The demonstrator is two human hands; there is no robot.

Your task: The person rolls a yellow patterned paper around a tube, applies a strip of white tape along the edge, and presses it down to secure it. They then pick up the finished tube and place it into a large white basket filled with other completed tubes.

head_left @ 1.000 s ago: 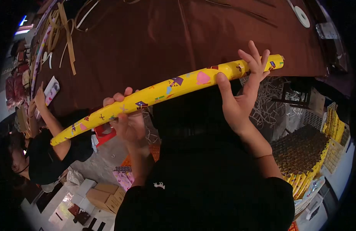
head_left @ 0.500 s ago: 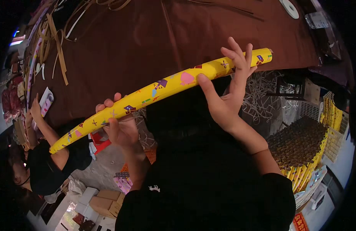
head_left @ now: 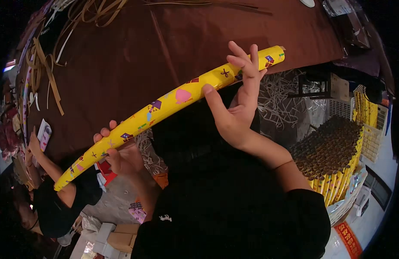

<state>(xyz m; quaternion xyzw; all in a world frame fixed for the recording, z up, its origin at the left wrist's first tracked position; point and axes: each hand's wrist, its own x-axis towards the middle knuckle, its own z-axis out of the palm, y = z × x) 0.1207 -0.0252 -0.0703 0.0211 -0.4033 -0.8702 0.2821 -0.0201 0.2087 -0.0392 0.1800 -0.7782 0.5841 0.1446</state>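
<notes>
A long yellow tube (head_left: pixel 165 108) with coloured printed shapes crosses the view, from lower left to upper right, above the near edge of the brown cloth-covered table (head_left: pixel 121 56). Toward its lower left part, my left hand (head_left: pixel 123 155) holds it, thumb on the near side and fingertips on the far side. Near the upper right end my right hand (head_left: pixel 240 103) grips it, thumb pressed on the near side and the other fingers spread around behind and over it. An overlapping edge shows in the yellow wrap near my right thumb.
Brown strips (head_left: pixel 52 82) lie on the table's left. A co-worker (head_left: pixel 63 203) at far left handles a pale printed roll (head_left: pixel 44 134). Many upright yellow tubes (head_left: pixel 329 151) stand at right beside tangled white strips (head_left: pixel 277 99). Cardboard boxes (head_left: pixel 121 237) sit at lower left.
The tube and both my hands have shifted left in view, and the tube's lower left end sits lower. The surroundings have shifted too. My grip looks the same.
</notes>
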